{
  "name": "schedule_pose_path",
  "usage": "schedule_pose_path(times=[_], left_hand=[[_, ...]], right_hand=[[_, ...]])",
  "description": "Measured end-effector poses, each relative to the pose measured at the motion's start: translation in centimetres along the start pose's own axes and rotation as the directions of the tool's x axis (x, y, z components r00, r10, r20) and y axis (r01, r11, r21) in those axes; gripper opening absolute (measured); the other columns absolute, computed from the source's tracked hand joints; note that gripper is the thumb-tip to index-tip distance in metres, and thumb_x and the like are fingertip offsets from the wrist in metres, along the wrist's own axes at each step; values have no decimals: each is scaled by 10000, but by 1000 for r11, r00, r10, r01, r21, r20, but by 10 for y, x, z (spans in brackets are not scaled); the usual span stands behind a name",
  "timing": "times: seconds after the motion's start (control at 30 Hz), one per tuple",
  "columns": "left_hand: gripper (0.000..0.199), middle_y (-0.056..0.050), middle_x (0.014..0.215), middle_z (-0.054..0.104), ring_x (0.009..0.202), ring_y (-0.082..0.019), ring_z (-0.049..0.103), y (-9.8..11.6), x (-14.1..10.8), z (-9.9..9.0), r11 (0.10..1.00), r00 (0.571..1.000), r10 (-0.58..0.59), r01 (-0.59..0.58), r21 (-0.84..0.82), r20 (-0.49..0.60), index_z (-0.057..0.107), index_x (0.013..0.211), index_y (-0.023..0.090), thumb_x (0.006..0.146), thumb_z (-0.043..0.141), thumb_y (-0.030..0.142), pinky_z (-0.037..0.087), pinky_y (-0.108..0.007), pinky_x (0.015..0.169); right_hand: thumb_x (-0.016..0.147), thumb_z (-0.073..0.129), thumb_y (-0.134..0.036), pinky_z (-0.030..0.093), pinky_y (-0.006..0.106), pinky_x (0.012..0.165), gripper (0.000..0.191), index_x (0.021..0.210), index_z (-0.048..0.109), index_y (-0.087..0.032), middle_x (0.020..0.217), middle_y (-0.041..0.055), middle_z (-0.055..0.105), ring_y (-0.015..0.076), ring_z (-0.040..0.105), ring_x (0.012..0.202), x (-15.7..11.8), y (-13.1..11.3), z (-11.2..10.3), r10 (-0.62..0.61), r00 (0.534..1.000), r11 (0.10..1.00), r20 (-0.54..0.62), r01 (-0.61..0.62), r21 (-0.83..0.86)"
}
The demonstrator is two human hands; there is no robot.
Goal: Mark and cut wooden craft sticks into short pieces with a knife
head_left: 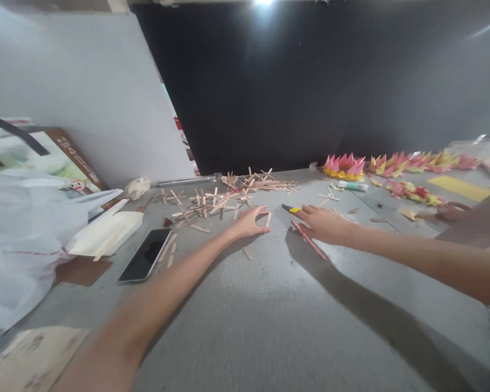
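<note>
My left hand (251, 224) is curved in a C, with a short wooden craft stick (268, 220) spanning the gap between its fingertips and thumb. Just to the right, my right hand (324, 223) has its fingers on a yellow and black utility knife (291, 208), whose dark end points left. Part of the knife is hidden under the fingers. Below that hand a thin pink stick (309, 240) slants across the grey table (245, 326), close to the thumb. One loose craft stick (247, 253) lies in front of my left hand.
A pile of craft sticks (212, 204) spreads behind my left hand. Leftward are a phone (147, 255), a cream paper tray (106, 234) and a white plastic bag (20, 239). Pink and yellow paper flowers (343, 166), a glue stick (353, 186) and yellow paper (459, 188) lie back right.
</note>
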State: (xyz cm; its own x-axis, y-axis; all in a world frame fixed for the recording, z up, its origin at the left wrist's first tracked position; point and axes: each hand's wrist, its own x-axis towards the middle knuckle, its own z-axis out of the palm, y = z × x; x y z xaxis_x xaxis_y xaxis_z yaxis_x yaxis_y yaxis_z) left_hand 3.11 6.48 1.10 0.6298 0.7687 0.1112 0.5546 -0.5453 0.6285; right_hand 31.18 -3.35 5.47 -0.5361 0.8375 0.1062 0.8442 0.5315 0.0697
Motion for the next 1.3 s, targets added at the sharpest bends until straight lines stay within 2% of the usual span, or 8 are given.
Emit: schedule_pose_path(times=[0.13, 0.33, 0.5, 0.7, 0.8, 0.9, 1.03, 1.3], left_hand=[[662, -156, 1563, 573, 1472, -361, 514, 14, -10, 22, 993, 995, 8, 3, 114, -97, 590, 1453, 213, 838, 774, 375, 331, -497, 1246], [554, -149, 1421, 686, 1337, -338, 631, 21, -14, 32, 994, 993, -3, 17, 112, -119, 612, 1405, 197, 878, 733, 316, 426, -461, 1170], [434, -147, 1427, 685, 1360, -317, 617, 18, -17, 42, 988, 985, -41, 65, 139, -170, 603, 1390, 198, 976, 610, 328, 371, -465, 1208], [563, -155, 1523, 610, 1448, -364, 506, 22, -21, 44, 984, 977, -110, 133, 121, -185, 552, 1450, 184, 949, 664, 414, 424, -463, 1151], [612, -148, 1522, 613, 1450, -373, 493, 26, -22, 43, 985, 976, -123, 143, 98, -182, 546, 1437, 188, 913, 725, 448, 429, -469, 1143], [612, -143, 1517, 620, 1467, -367, 478, 29, -23, 43, 983, 974, -144, 162, 88, -176, 533, 1433, 199, 910, 740, 442, 410, -480, 1163], [575, -132, 1488, 643, 1462, -357, 487, 29, -23, 44, 981, 973, -144, 164, 101, -181, 539, 1416, 221, 921, 729, 442, 417, -482, 1159], [539, -155, 1464, 655, 1414, -377, 539, 27, -22, 45, 990, 974, -99, 116, 76, -202, 568, 1371, 218, 905, 736, 432, 422, -503, 1142]], right_hand=[[1078, 498, -463, 469, 447, 954, 473, 1270, 638, -54, 1241, 276, 633, 391, 596, 1194, 21, 36, 14, 227, 972, 959, 59, -212, -189], [1103, 408, -335, 454, 434, 979, 390, 1191, 646, -39, 1176, 293, 662, 363, 655, 1146, 39, 48, 24, 270, 946, 955, 179, -240, -176], [1098, 377, -240, 477, 355, 784, 335, 1258, 588, -34, 1011, 237, 705, 301, 728, 890, 41, 35, -7, 279, 927, 960, 249, -262, -101], [1106, 404, -453, 397, 289, 612, 407, 1070, 677, -154, 826, 111, 729, 233, 704, 700, 39, -4, -36, 251, 910, 951, 330, -295, 91], [1090, 396, -386, 372, 288, 609, 397, 990, 718, -177, 827, 100, 738, 219, 694, 697, 35, -23, -35, 245, 911, 925, 333, -322, 200], [1057, 434, -325, 385, 289, 667, 340, 1150, 737, -200, 923, 106, 766, 243, 703, 854, 31, -32, -32, 229, 943, 930, 242, -286, 233], [1049, 410, -309, 388, 283, 672, 385, 1227, 737, -209, 948, 95, 780, 216, 682, 799, 32, -36, -30, 250, 930, 907, 270, -323, 271], [1054, 389, -270, 346, 283, 633, 367, 1175, 729, -205, 931, 99, 772, 223, 690, 810, 35, -42, -29, 250, 923, 929, 292, -313, 196]])
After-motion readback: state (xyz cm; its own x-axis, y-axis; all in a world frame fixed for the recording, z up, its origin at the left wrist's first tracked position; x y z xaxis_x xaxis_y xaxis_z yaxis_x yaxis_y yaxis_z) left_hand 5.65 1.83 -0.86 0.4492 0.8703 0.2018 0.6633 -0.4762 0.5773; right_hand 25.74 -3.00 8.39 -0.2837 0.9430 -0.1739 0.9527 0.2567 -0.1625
